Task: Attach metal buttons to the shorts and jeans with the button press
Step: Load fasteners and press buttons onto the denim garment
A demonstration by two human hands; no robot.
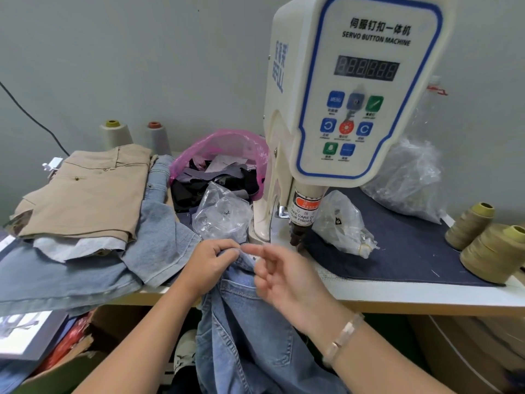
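A white servo button machine [349, 103] stands on the table, its dark press head [298, 231] pointing down at the base. Light blue jeans [250, 322] hang over the table's front edge. My left hand [211, 264] grips the jeans' waistband just left of the press head. My right hand [281, 275] hovers beside it with fingers loosely spread, the index fingertip near the waistband; whether it pinches a button is too small to tell. Khaki shorts [88, 191] lie on a pile of denim [71, 274] at the left.
Two clear plastic bags [221, 214] [343, 223] lie on either side of the press. A pink bag of fabric scraps [224, 166] sits behind. Thread cones [494, 251] stand at the right on a dark blue cloth [403, 248]. Boxes sit under the table.
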